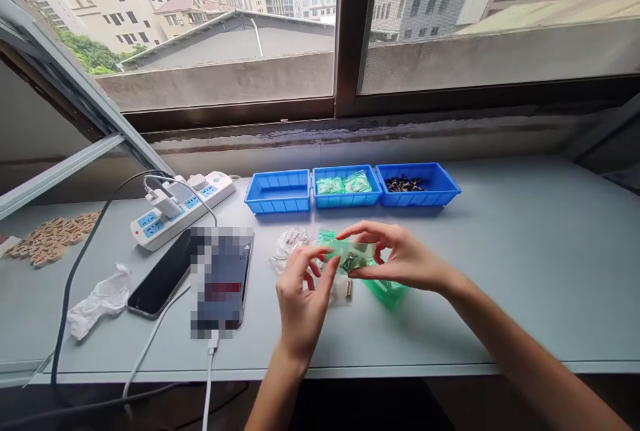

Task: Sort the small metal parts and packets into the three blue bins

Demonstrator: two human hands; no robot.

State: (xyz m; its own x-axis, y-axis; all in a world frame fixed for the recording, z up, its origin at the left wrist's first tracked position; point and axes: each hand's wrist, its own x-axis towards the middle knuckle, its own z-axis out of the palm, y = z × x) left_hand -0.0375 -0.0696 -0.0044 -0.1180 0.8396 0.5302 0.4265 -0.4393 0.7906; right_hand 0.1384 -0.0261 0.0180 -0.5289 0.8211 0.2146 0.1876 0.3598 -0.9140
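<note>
A pale grey-blue tabletop (500, 251) runs beneath a dark-framed window (349, 31), beyond which stand apartment blocks and a low grey roof. Over it, the left hand (303, 294) pinches one end of a small green plastic bag (353, 260) between thumb and forefinger; the right hand (403, 256) has thumb and fingers closed on the other end. The bag seems to contain small metal parts, though blur makes that uncertain. Clear plastic packets (296, 239) lie just beyond the left hand. Along the wall side stand three blue bins (345, 200), the middle one holding green packets, the right one dark small parts. Leftward are a white power strip (220, 185), two smartphones (163, 277), crumpled tissue (103, 301) and wooden pieces (55, 239).
</note>
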